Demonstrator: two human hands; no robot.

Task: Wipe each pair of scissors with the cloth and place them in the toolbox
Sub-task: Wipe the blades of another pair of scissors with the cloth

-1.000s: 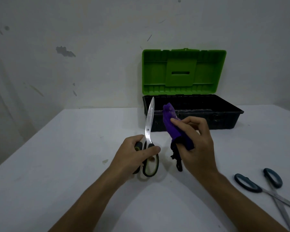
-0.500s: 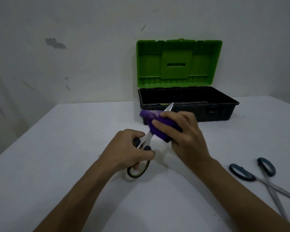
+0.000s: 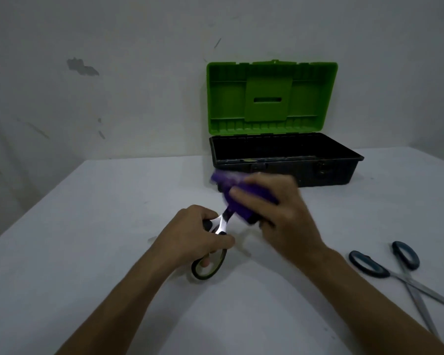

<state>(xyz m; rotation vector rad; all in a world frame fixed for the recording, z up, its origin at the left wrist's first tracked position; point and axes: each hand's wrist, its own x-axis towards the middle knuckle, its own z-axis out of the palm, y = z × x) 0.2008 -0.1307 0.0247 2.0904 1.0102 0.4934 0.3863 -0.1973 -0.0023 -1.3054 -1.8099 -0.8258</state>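
Looking down over our forearms, we see the left hand [image 3: 195,237] curled round the black-and-green handles of a pair of scissors [image 3: 210,254], its grip pressed tight on them, with one fingertip showing through the lower handle loop. The bright steel of the blades rises from that fist up and to the right, and only a short stretch near the pivot shows. The rest of the blades is wrapped in the purple cloth [image 3: 241,198], which the right hand [image 3: 274,213] pinches round the metal, fingers folded over the top of the cloth. The cloth's far end is blurred, so we cannot tell whether the blade tip pokes out. Both hands are above the white worktop [image 3: 87,252], in front of the toolbox [image 3: 326,172].

That toolbox sits at the back of the worktop by the wall [image 3: 113,73], its green lid [image 3: 272,96] standing upright and open and its black tray too dark to read inside. Well to the right lies a second pair of scissors [image 3: 395,272] with dark teal handles, flat on the worktop, blades spread apart and pointing toward the lower right corner.
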